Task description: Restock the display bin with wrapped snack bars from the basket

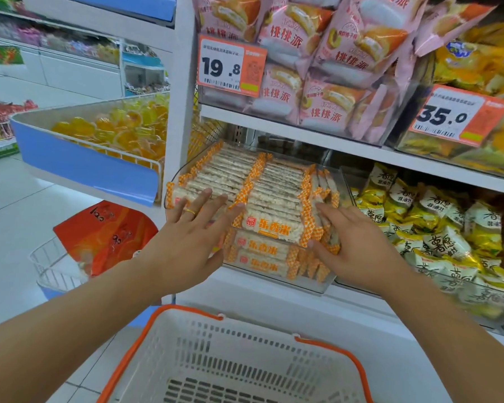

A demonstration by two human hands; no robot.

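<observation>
Two rows of wrapped snack bars point(274, 199) fill the clear display bin point(317, 286) to its front edge. The left hand point(186, 242) lies flat on them, fingers straight; the right hand point(355, 245) curls round upright bars against the bin's right wall. Below, the white basket point(239, 359) sits open, orange-rimmed.

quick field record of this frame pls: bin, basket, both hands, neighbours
bin: clear plastic display bin on the white shelf, packed with orange-checked wrapped rice snack bars in rows
basket: white plastic basket with orange rim below, visible part shows no bars
left hand: fingers straight, resting on the left rows
right hand: fingers curled round bars at the right end
neighbours: pink pie packs above, yellow-white packets to the right
</observation>
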